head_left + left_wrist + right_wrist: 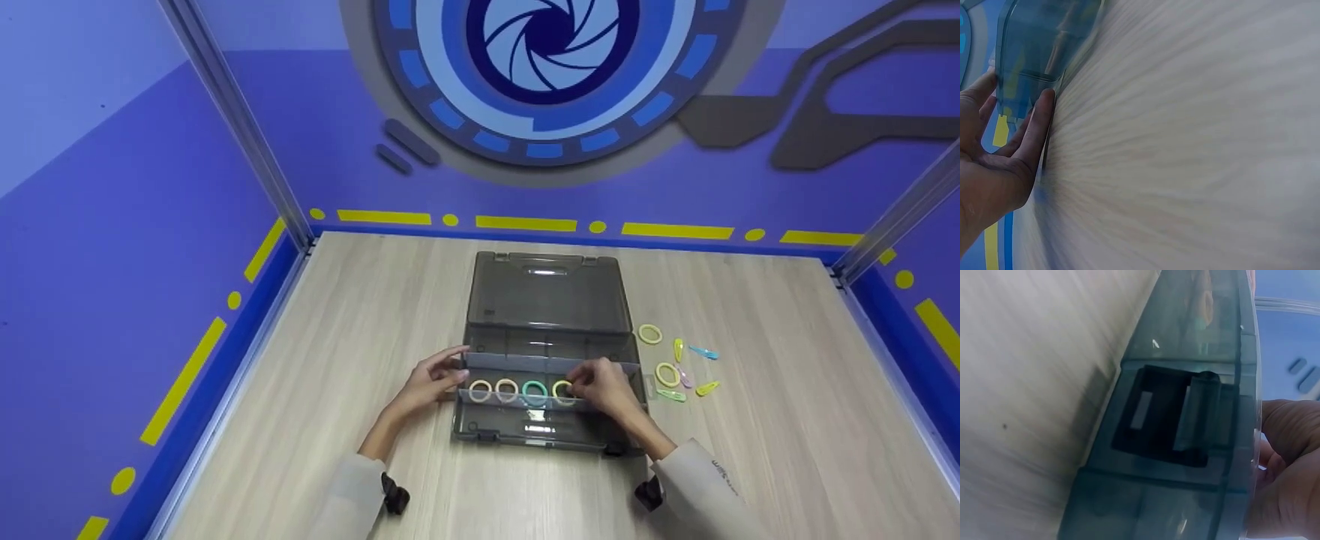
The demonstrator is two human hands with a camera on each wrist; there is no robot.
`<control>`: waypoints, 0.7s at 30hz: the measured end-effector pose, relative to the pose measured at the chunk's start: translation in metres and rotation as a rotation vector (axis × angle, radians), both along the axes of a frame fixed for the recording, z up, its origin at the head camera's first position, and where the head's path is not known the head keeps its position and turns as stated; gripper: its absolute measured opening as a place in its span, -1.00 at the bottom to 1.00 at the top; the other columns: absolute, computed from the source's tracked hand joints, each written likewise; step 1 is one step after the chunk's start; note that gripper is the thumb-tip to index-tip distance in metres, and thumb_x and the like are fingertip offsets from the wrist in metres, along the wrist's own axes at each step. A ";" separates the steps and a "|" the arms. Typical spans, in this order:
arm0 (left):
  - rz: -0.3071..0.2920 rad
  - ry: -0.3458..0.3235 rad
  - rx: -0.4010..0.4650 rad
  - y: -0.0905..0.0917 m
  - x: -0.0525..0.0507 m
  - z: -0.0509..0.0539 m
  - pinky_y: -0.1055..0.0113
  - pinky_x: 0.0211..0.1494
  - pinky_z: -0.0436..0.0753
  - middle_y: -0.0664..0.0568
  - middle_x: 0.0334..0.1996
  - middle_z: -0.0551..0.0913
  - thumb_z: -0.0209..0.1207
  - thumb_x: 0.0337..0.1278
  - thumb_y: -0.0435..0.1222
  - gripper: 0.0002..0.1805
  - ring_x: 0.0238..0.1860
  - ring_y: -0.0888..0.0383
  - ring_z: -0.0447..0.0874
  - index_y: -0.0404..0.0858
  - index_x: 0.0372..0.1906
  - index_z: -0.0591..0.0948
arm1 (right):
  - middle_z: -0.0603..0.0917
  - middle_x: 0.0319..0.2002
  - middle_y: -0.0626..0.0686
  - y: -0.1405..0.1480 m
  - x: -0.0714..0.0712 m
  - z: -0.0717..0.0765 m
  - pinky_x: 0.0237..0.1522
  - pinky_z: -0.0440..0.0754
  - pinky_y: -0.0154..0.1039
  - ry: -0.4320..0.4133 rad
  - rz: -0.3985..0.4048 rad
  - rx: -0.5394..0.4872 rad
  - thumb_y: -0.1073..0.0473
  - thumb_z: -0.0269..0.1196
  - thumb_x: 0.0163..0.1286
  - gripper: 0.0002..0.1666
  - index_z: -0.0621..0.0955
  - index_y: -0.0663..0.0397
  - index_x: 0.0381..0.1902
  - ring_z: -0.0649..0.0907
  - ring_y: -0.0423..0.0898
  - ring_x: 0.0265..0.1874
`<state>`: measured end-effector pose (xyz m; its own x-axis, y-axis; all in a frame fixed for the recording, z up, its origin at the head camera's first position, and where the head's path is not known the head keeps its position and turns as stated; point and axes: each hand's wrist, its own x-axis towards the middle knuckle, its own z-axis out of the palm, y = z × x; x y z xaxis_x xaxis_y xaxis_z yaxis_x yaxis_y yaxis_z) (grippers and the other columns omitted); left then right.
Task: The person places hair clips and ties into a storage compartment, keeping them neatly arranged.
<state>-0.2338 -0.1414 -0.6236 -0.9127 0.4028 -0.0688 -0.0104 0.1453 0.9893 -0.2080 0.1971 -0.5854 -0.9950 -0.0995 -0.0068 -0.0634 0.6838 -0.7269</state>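
The case [551, 298] looks glossy plastic, the tabletop [795, 420] matt wood.

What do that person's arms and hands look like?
The left sleeve and right sleeve are pale grey-beige, with dark writing on the right one, too small to read. Each has a black gadget near its end. The left hand and right hand are bare, without gloves.
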 end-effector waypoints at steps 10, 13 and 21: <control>-0.011 0.032 -0.028 0.001 -0.001 0.003 0.41 -0.16 0.69 -0.37 0.15 0.54 0.23 0.42 -0.29 -0.41 -0.11 0.20 0.62 -0.23 0.48 0.41 | 0.75 -0.54 0.14 0.002 -0.001 0.002 -0.51 0.51 -0.37 0.017 0.051 0.004 0.44 0.47 0.06 -0.91 0.73 0.31 -0.44 0.56 -0.26 -0.59; 0.001 0.011 -0.019 0.001 0.000 0.002 0.38 -0.17 0.72 -0.36 0.15 0.54 0.24 0.41 -0.28 -0.41 -0.10 0.19 0.62 -0.23 0.47 0.41 | 0.77 -0.53 0.16 0.003 -0.001 0.002 -0.50 0.53 -0.37 0.025 0.083 -0.010 0.42 0.48 0.08 -0.90 0.74 0.32 -0.42 0.59 -0.25 -0.57; 0.007 -0.018 -0.009 0.000 0.001 -0.001 0.32 -0.10 0.75 -0.37 0.19 0.52 0.25 0.41 -0.29 -0.40 -0.04 0.12 0.65 -0.21 0.48 0.41 | 0.78 -0.39 0.24 0.012 -0.001 0.010 -0.45 0.57 -0.43 -0.019 0.163 -0.169 0.32 0.38 0.33 -0.86 0.74 0.35 -0.23 0.65 -0.17 -0.47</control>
<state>-0.2328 -0.1417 -0.6242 -0.9139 0.3961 -0.0892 -0.0295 0.1542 0.9876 -0.2087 0.2095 -0.5754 -0.9657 -0.2597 0.0049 -0.1480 0.5346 -0.8321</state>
